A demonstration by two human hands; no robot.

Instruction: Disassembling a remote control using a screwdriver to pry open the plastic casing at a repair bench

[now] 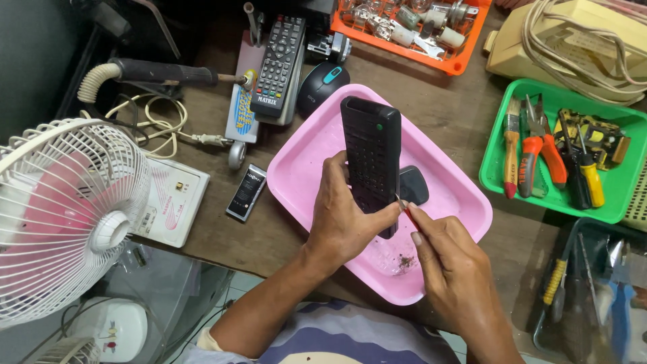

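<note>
Gripping the black remote [371, 158] in our left hand [344, 219], our right hand [448, 263] pinches a red-handled tool [406, 210] against its edge, above the pink tray [296, 168].

One head-worn view – looking steeply down, close over the workbench [222, 229] – takes in both hands and surrounding clutter.

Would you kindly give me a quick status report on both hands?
Left hand grips black remote. Right hand presses small red tool at its edge. Pink tray beneath.
</note>
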